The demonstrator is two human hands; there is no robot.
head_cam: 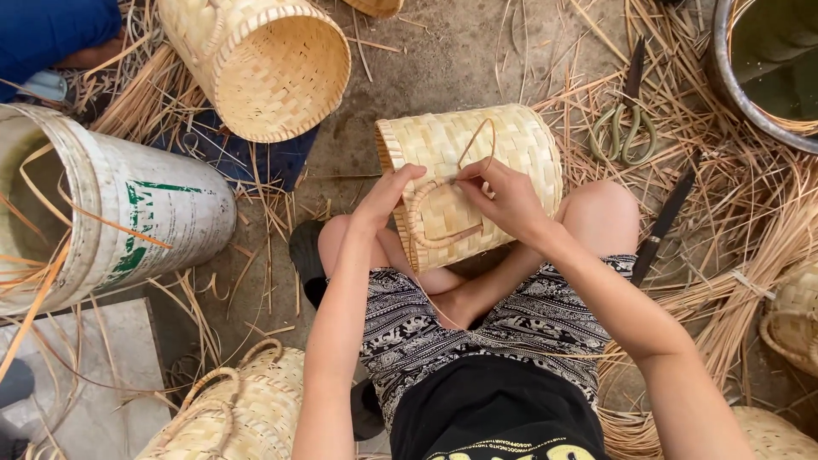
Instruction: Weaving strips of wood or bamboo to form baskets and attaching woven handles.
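The left hand (394,189) steadies the woven basket (469,183) on the knees while the right hand (503,194) pinches a thin strip (477,140) at its handle.

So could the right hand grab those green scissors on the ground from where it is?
Probably yes. The scissors lie in the open on straw, just beyond the woven basket, with nothing covering them. But the right hand is busy at the basket's handle, so it would have to let go and stretch past the basket.

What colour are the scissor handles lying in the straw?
The scissors have dull olive-green loop handles, seen in the head view, upper right of the basket.
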